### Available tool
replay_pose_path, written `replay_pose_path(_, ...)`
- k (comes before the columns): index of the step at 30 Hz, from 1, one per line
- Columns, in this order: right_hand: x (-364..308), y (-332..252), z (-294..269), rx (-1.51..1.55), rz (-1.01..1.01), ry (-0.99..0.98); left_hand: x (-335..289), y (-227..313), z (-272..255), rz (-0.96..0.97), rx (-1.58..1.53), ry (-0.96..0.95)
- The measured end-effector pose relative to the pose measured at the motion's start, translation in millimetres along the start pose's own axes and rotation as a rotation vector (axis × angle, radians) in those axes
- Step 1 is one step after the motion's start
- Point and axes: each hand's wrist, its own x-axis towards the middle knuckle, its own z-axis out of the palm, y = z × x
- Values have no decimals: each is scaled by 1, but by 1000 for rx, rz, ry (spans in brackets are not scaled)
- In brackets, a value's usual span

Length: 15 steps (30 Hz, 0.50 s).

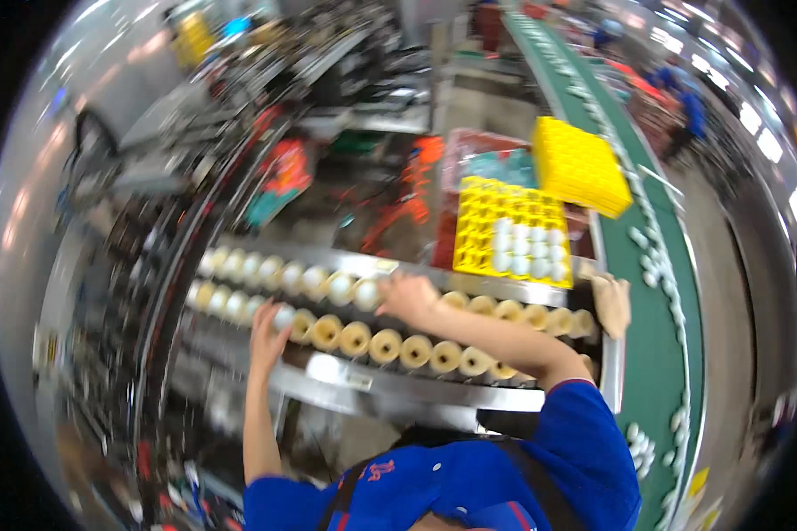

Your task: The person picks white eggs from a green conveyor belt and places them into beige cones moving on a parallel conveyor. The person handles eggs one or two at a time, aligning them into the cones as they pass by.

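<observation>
The left hand (266, 338) holds an egg (283, 317) between thumb and fingers at the front cups (385, 344). The right hand (407, 297) curls over the back cups (509, 311), just right of a second egg (366, 294); whether it grips anything, I cannot tell. Left of both hands, more eggs (235, 306) sit in the two rows. Beyond the right hand lies a part-filled tray (475, 217), and farther right a belt (648, 363) bears loose eggs (651, 264). Too hard a pinch could crack the left hand's egg, poor seating could let it roll, and a leftward sweep of the right hand could knock the second egg out
</observation>
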Motion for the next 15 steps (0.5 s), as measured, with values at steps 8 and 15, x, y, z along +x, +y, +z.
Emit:
replay_pose_path(8, -13, 3, 32, 195, 36, 155, -19, 24, 29, -268, 148, 0)
replay_pose_path(15, -84, 34, -19, 369, -118, 280, -1, 62, 45, -202, 706, 194)
